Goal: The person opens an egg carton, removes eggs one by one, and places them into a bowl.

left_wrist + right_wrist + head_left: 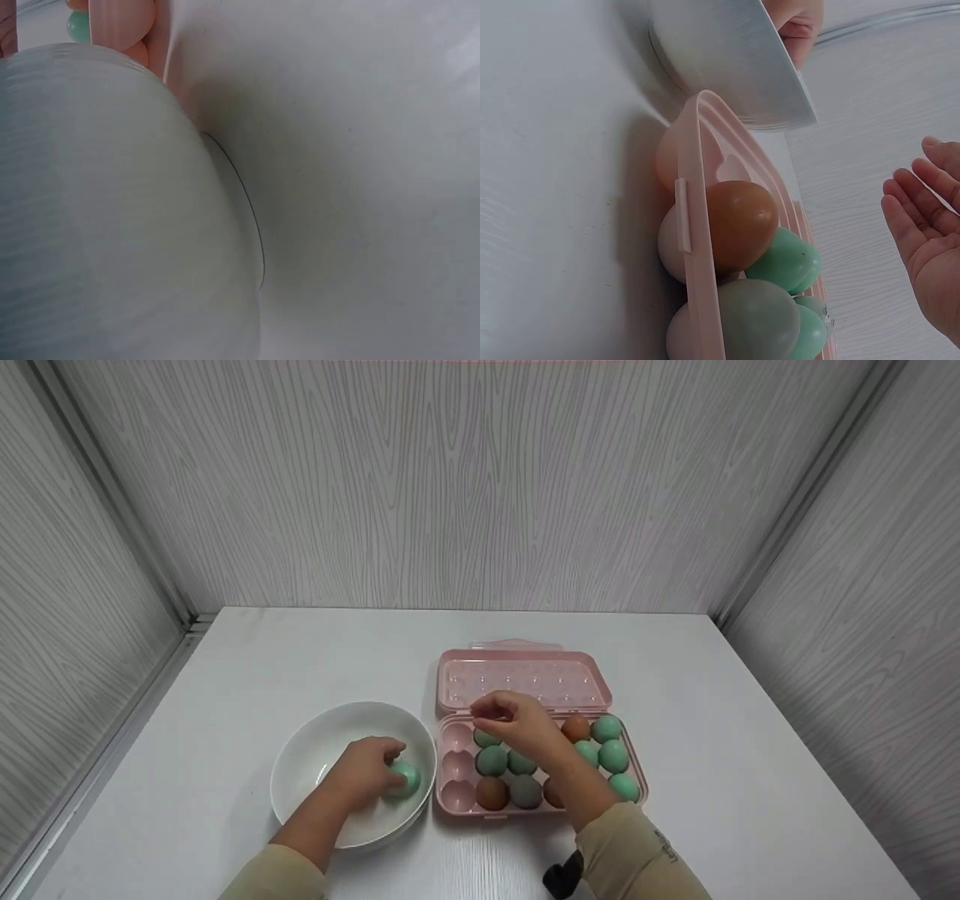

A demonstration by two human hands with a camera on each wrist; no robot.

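Note:
Inside a white bowl (304, 735), my left hand (362, 771) grips a light green egg (406, 780) between thumb and fingers near the right side. My right hand (521, 726) hovers over a pink egg carton (643, 791), holding nothing, its fingers loosely extended, as the right wrist view also shows. Green, brown and grey eggs sit in the carton's cups, among them a brown egg (492, 793) and a grey egg (525, 792) in the front row. Bare cups (458, 766) show along the left column. My right hand and forearm hide some of the eggs.
The carton's lid (525, 679) lies folded back behind it. Bowl and carton stand side by side on a white table (750, 780), enclosed by wood-grain panels (450, 487) at the back and sides. A small black object (562, 876) shows beneath the right sleeve.

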